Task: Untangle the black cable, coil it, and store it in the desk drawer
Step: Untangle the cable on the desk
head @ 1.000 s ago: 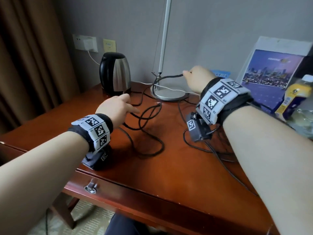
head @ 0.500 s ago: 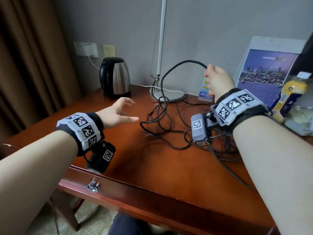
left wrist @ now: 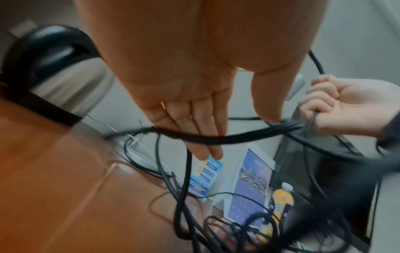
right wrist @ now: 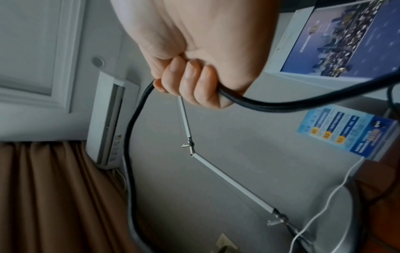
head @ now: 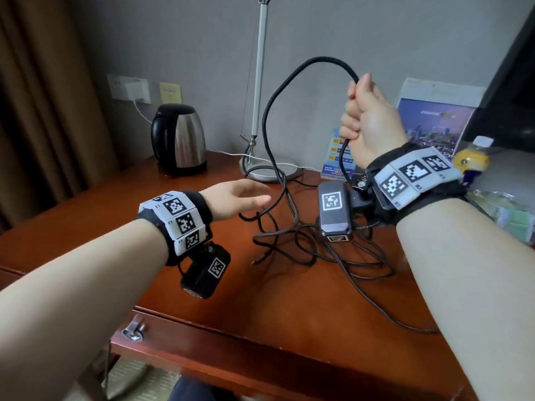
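A black cable (head: 278, 94) arches up from a tangle (head: 292, 238) on the wooden desk (head: 260, 299). My right hand (head: 367, 120) is raised above the desk and grips the cable in a fist; in the right wrist view the curled fingers (right wrist: 194, 80) wrap the cable (right wrist: 132, 123). My left hand (head: 240, 198) hovers flat and open beside the hanging strand, its fingers (left wrist: 199, 130) straight behind a blurred cable strand (left wrist: 216, 138). The desk drawer (head: 231, 360) is closed, with a metal knob (head: 133, 332) at the front.
A black and steel kettle (head: 179, 140) stands at the back left. A desk lamp's base (head: 269, 169) and pole (head: 259, 73) sit behind the tangle, with a white wire across it. Leaflets (head: 434, 120), a yellow bottle (head: 472, 160) and a dark screen stand at the right.
My right hand has lifted the cable up and to the right, raising a tall loop. My left hand has let go of the cable, risen off the desk and opened flat.
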Demonstrator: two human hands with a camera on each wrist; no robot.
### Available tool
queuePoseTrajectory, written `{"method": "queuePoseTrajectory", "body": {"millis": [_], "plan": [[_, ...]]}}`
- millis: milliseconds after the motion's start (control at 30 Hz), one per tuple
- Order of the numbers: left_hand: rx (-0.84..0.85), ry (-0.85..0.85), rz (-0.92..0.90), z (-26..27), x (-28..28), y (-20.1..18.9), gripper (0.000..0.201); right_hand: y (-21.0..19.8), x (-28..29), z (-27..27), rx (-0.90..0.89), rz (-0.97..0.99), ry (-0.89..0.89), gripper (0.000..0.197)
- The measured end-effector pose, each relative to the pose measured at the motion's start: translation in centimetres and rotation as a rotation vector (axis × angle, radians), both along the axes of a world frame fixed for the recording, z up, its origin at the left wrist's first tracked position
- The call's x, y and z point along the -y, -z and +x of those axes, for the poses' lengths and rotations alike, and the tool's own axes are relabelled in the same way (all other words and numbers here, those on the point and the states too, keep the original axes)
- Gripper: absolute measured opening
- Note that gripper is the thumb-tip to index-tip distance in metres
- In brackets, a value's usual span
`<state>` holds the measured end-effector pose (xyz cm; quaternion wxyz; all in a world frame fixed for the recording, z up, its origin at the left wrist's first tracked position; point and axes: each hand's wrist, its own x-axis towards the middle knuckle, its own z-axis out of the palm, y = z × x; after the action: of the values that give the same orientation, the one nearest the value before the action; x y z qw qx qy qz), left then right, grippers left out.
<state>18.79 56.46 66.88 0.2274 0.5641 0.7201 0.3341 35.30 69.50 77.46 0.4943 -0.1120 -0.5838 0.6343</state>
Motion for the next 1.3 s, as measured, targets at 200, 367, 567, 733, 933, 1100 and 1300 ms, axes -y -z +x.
{"method": "queuePoseTrajectory", "body": {"millis": [200,367,567,733,933,1100,1300], "plan": [[0.573,0.201,0.148,2.3,-0.4,-0.1,0.012,0.3,0.9,-0.5,0.073,0.070,-0.026,0.037],[0.587,0.181,0.223,2.0,0.4,-1.4,0.018,1.4,-0.6,0.1,0.204,0.136,0.082,0.037],[-0.397,-0.300,0.392,-3.1,2.4,-3.0,0.019,2.9,-4.1,4.0,1.022,0.672,0.583,0.036],[-0.426,-0.301,0.173,-5.3,4.3,-2.6,0.016,4.7,-4.7,3.2,1.059,0.578,0.625,0.033],[-0.130,-0.263,0.377,-4.9,3.9,-0.9,0.025,4.4,-1.5,0.4,1.429,0.657,0.579,0.032],[0.004,-0.165,0.495,-1.5,0.7,-2.0,0.025,5.2,2.3,-3.6,1.208,0.744,0.396,0.039],[0.061,-0.199,0.442,-1.9,1.3,-0.8,0.017,3.9,1.2,-2.8,0.824,0.563,0.300,0.039]]}}
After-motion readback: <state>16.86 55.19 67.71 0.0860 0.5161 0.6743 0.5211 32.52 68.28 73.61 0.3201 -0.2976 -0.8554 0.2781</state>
